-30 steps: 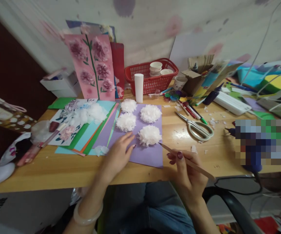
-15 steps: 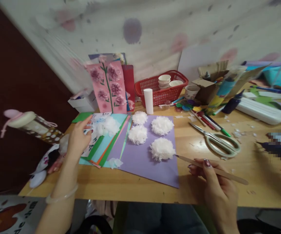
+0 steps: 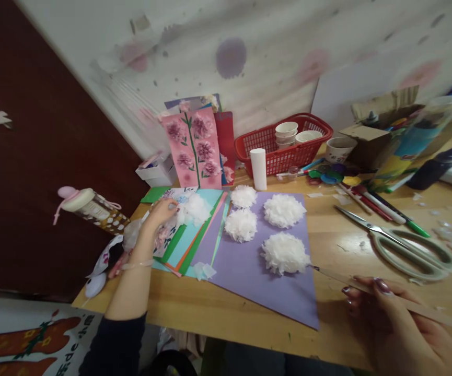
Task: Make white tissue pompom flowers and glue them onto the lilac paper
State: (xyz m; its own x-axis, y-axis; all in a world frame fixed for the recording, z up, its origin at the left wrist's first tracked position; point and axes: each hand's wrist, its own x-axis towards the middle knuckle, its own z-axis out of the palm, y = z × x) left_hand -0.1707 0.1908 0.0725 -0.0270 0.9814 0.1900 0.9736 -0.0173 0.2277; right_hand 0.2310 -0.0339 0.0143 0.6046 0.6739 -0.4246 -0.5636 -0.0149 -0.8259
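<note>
My left hand (image 3: 162,213) reaches over the stack of coloured paper (image 3: 186,256), its fingertips pinched at the edge of a loose pile of thin white tissue paper (image 3: 195,210). My right hand (image 3: 402,318) grips a slim pale wooden stick (image 3: 341,275) with a dark tip. That tip meets the right edge of the nearest ruffled white paper flower (image 3: 286,254). Several such flowers lie on a purple sheet (image 3: 265,292). A few translucent paper scraps (image 3: 204,271) rest at the left of that sheet.
Scissors (image 3: 402,243) lie right of the sheet, beside markers (image 3: 398,211). Behind stand a white roll (image 3: 258,169), a red basket (image 3: 245,151) holding paper cups, a cardboard box (image 3: 367,143) and a pink flower card (image 3: 190,151). A bottle (image 3: 100,209) is at the left.
My left hand has moved to the white tissue pile and its fingers have drawn together. My right hand keeps the stick at the nearest flower. The view has shifted left.
</note>
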